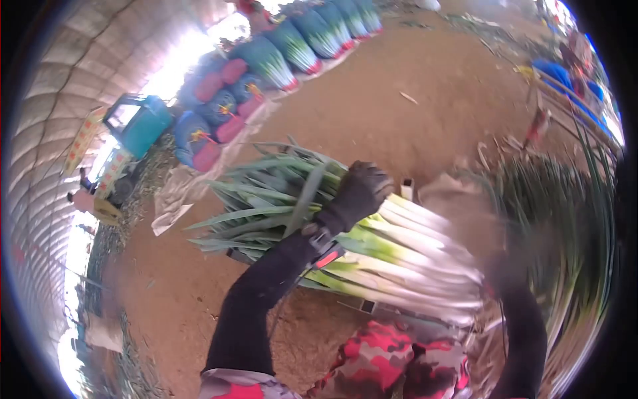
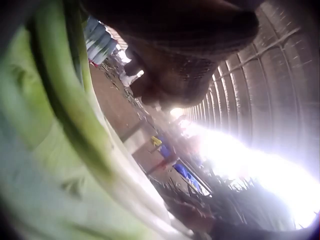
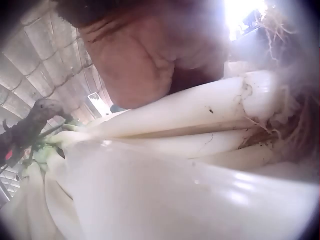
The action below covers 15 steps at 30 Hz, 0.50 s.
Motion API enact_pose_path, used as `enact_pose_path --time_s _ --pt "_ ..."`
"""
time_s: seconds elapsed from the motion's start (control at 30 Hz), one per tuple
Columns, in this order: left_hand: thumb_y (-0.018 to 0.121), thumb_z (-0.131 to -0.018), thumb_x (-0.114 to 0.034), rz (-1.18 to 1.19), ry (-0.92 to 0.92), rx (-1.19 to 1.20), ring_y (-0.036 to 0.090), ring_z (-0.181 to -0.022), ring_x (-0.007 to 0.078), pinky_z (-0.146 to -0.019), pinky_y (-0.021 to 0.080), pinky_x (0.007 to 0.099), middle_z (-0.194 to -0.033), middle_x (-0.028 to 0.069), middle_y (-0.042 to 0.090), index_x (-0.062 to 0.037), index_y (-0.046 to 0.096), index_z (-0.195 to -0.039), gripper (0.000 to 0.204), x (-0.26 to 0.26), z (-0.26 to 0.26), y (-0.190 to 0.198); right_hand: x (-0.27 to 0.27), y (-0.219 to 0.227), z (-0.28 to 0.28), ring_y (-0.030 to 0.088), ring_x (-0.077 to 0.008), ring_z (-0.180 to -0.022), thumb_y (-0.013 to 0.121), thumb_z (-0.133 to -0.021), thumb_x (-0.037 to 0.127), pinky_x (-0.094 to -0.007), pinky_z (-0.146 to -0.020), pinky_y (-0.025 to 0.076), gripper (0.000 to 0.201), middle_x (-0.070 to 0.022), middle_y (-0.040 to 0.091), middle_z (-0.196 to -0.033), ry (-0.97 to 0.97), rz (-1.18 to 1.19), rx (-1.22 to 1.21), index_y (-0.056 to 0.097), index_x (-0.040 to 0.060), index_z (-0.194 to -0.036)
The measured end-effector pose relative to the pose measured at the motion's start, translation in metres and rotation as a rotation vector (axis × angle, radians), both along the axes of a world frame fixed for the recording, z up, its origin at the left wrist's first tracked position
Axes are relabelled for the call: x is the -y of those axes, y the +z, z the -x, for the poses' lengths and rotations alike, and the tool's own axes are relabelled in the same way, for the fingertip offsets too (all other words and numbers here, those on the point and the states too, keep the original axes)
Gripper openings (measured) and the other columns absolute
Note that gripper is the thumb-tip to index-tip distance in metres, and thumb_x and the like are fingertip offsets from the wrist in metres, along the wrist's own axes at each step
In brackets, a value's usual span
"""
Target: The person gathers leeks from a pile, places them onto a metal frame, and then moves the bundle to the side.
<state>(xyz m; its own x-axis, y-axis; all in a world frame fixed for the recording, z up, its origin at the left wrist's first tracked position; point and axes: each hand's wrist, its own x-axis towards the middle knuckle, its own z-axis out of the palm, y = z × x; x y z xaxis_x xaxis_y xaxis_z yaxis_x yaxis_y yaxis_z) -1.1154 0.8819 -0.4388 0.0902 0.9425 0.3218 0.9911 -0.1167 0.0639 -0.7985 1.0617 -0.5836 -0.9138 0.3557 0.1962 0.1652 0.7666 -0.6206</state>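
A thick bundle of long green onions (image 1: 425, 259) lies across a low metal frame (image 1: 367, 306) in front of me, leaves to the left and white stalks to the right. My dark-gloved left hand (image 1: 364, 189) grips the bundle near its middle, fingers bent over the far side. At the root end, my right hand (image 3: 135, 65) is motion-blurred in the head view. In the right wrist view its bare thumb meets a white stalk (image 3: 190, 105), close to the stringy roots (image 3: 295, 110); the other fingers are mostly hidden, so I cannot tell their hold.
Loose green onions (image 1: 565, 233) are heaped close by on the right. Bundles wrapped in blue (image 1: 262, 60) line the back left along a pale sheet (image 1: 269, 110). A teal vehicle (image 1: 139, 123) stands at far left. Blue material (image 1: 565, 76) hangs at a wooden rail on the far right.
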Motion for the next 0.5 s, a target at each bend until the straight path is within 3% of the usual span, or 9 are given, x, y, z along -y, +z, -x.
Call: enact_pose_path --time_s 0.1,0.2,0.27,0.37,0.43,0.5 --pt "0.050 -0.090 -0.050 0.329 0.302 -0.264 0.060 -0.102 0.0297 -0.094 0.038 0.0527 -0.106 0.0111 0.066 -0.0163 0.064 -0.115 0.044 -0.025 0.033 -0.026 -0.002 0.008 -0.004 0.059 -0.0359 -0.107 0.054 -0.093 0.018 -0.0422 -0.092 0.046 0.046 -0.0196 0.061 -0.120 -0.022 0.056 0.073 0.047 0.0142 -0.138" --pt "0.045 -0.091 -0.055 0.448 0.274 -0.208 0.059 -0.107 0.0298 -0.094 0.038 0.0563 -0.110 0.0115 0.065 -0.0188 0.061 -0.120 0.050 -0.030 0.059 -0.049 -0.008 0.023 -0.020 0.058 -0.0383 -0.108 0.054 -0.093 0.020 -0.0434 -0.091 0.046 0.046 -0.0202 0.060 -0.121 -0.115 0.052 0.265 0.046 0.0148 -0.137" --pt "0.044 -0.090 -0.057 0.473 0.222 -0.281 0.059 -0.108 0.0324 -0.095 0.040 0.0515 -0.116 0.0117 0.064 -0.0186 0.060 -0.123 0.053 -0.024 0.066 -0.055 -0.004 0.021 -0.032 0.057 -0.0392 -0.110 0.054 -0.093 0.019 -0.0438 -0.091 0.045 0.045 -0.0208 0.059 -0.122 -0.199 0.086 0.322 0.047 0.0146 -0.137" --pt "0.042 -0.093 -0.053 0.596 0.280 -0.250 0.059 -0.109 0.0336 -0.094 0.043 0.0463 -0.118 0.0110 0.063 -0.0178 0.060 -0.124 0.050 -0.032 0.057 -0.031 -0.032 -0.054 -0.041 0.055 -0.0413 -0.111 0.053 -0.092 0.018 -0.0445 -0.093 0.045 0.045 -0.0225 0.057 -0.125 -0.070 0.286 0.045 0.046 0.0146 -0.137" --pt "0.044 -0.091 -0.051 0.627 0.243 -0.248 0.060 -0.108 0.0334 -0.095 0.043 0.0463 -0.116 0.0117 0.064 -0.0173 0.061 -0.122 0.048 -0.046 0.089 -0.051 -0.023 -0.039 -0.040 0.055 -0.0419 -0.111 0.053 -0.092 0.018 -0.0449 -0.093 0.044 0.045 -0.0236 0.056 -0.126 -0.047 0.079 0.042 0.047 0.0136 -0.136" --pt "0.046 -0.090 -0.049 0.550 0.019 -0.259 0.062 -0.106 0.0332 -0.096 0.043 0.0462 -0.114 0.0123 0.065 -0.0168 0.062 -0.120 0.047 -0.057 0.157 -0.091 -0.009 0.002 -0.034 0.054 -0.0426 -0.111 0.053 -0.092 0.017 -0.0449 -0.094 0.043 0.044 -0.0248 0.053 -0.127 -0.175 0.139 0.240 0.048 0.0125 -0.135"
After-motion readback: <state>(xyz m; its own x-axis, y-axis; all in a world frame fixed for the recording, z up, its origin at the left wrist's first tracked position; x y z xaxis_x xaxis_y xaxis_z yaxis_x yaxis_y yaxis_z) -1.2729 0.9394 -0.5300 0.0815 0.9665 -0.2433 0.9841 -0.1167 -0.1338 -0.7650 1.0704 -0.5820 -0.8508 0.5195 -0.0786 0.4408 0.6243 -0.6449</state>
